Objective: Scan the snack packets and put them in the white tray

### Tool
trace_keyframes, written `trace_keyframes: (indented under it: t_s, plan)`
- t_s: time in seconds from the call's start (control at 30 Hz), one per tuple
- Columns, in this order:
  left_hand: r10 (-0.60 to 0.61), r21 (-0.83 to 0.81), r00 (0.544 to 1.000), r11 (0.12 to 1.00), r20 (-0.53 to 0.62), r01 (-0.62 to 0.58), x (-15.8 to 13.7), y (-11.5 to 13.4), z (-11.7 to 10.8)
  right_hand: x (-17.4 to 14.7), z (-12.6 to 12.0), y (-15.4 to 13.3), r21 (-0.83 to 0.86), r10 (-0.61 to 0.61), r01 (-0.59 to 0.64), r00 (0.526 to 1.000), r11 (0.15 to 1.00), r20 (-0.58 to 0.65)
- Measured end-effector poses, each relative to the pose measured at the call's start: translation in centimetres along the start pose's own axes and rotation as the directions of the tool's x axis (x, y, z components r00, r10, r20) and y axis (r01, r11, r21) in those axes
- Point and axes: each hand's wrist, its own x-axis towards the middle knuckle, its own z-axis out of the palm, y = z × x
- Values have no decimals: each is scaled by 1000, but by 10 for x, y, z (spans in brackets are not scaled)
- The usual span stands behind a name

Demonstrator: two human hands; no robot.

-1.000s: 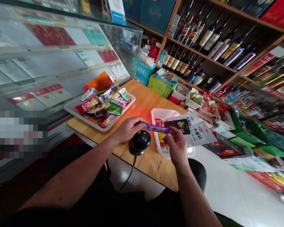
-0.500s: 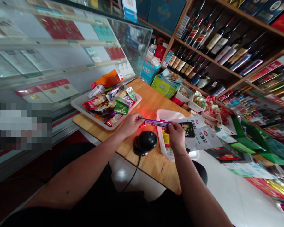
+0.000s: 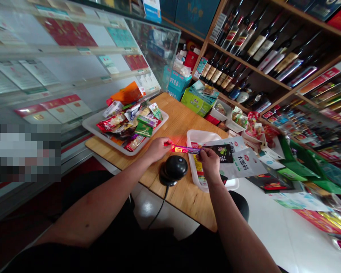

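A long, narrow purple candy pack (image 3: pixel 186 149) is stretched level between my two hands. My left hand (image 3: pixel 158 149) pinches its left end, and my right hand (image 3: pixel 210 161) grips the right end between thumb and fingers. Red light falls on the pack's left half, where a yellowish patch shows. Just this side of it, a round black barcode scanner (image 3: pixel 176 167) stands on the wooden table (image 3: pixel 184 113), its cable hanging over the front edge. Under and beyond my right hand is a white plastic basket (image 3: pixel 192 167) with several packets, including large grey snack bags (image 3: pixel 244 161).
On the table's left, a white tray (image 3: pixel 86 127) holds a heap of assorted snack packets. A glass display case (image 3: pixel 165 49) borders the table at the left. Wine shelves (image 3: pixel 244 53) rise behind, and boxes and green bins (image 3: pixel 298 155) line the right side.
The pack has turned slightly in my fingers, and a yellowish patch now shows under the brighter red light. Both hands keep their hold; the view has shifted a little.
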Motion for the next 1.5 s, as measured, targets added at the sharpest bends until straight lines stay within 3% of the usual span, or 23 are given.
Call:
trace_keyframes:
  t_s: [0.33, 0.6, 0.73, 0.87, 1.1, 1.2, 1.3, 1.4, 1.5]
  plan:
    - [93, -36, 995, 995, -21, -94, 10, 9, 4, -26, -19, -13, -178, -36, 35, 999, 983, -5]
    - [198, -15, 980, 980, 19, -198, 19, 19, 19, -54, -40, -7, -435, -96, 69, 995, 898, -40]
    - [187, -138, 975, 976, 120, -170, 23, 20, 26, -69, -46, -6, -531, -213, 182, 977, 828, 4]
    - [177, -338, 939, 939, 294, -71, 26, 16, 30, -76, -48, -1, -593, -271, 263, 959, 761, 79]
    - [121, -343, 891, 938, 437, 41, 24, 19, 28, -81, -48, 11, -602, -172, 252, 967, 758, 187]
    - [124, -342, 934, 940, 336, -1, 23, 20, 24, -81, -48, 14, -606, -155, 227, 973, 762, 170]
    - [191, -240, 977, 957, 94, -164, 22, 19, 13, -79, -49, 16, -597, -145, 216, 975, 772, 165]
    - [318, 92, 941, 947, -115, -309, 20, 17, -9, -78, -48, 18, -613, -151, 227, 973, 757, 174]
    - [407, 409, 890, 862, -206, -300, 21, 11, -37, -77, -45, 19, -608, -157, 217, 976, 763, 151]
